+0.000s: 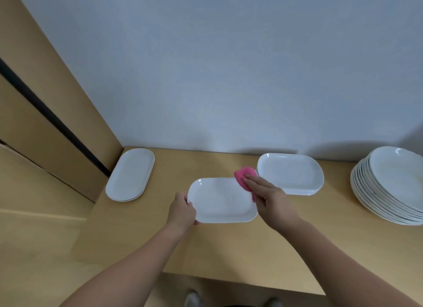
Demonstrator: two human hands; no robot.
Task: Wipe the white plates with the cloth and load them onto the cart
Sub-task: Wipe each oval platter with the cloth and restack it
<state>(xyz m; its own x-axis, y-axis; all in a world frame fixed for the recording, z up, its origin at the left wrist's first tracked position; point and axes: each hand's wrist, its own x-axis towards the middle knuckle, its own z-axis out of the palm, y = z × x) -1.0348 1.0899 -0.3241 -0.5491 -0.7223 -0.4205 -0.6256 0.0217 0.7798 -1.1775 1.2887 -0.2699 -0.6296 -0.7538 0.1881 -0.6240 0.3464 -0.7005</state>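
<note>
Left hand (183, 207): grips the left short edge of a white plate (220, 201), thumb on top of the rim, fingers curled beneath. Holds this rectangular, round-cornered plate at the middle of the table (229, 249), roughly level; cannot tell whether it rests on the surface or sits just above it.

Right hand (267, 192): lies flat, fingers straight and close together, and presses a pink cloth (246, 172) onto the plate's far right corner. Covers most of the cloth; leaves pink showing past the fingertips and beneath the palm edge.

Stack of rectangular plates (290, 174): sits just beyond the right hand, toward the table's back edge, near the held plate.

Oval plates (130, 174): lie stacked at the table's back left corner, beside the wooden panel (45, 100).

Stack of round plates (393, 187): stands tall at the table's right edge, partly out of frame.

Wall (229, 66): runs pale and plain behind the back edge.

Shoes (193, 298): show below the table's near edge.
</note>
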